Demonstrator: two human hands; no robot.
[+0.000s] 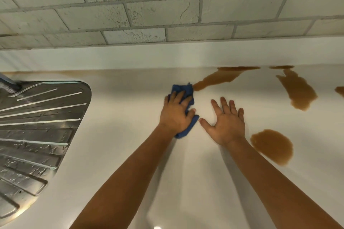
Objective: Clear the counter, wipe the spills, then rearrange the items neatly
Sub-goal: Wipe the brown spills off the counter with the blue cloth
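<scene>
The left hand [176,115] presses a blue cloth [183,91] flat on the white counter [115,145], fingers bent over the bunched fabric to keep it pinned. The cloth's far edge sits right at the tip of a long brown spill [217,78] running back to the wall, so that streak looks like the next target. The right hand [227,122] lies spread, palm down on bare counter beside it, holding nothing, likely a brace for the reach. Three more patches wait: a tall one [297,91] farther right, a round puddle [271,147] just beside the right wrist, and a sliver [340,91] at the frame's edge. A steel draining board [41,117] lies left. Wiping looks barely begun.
</scene>
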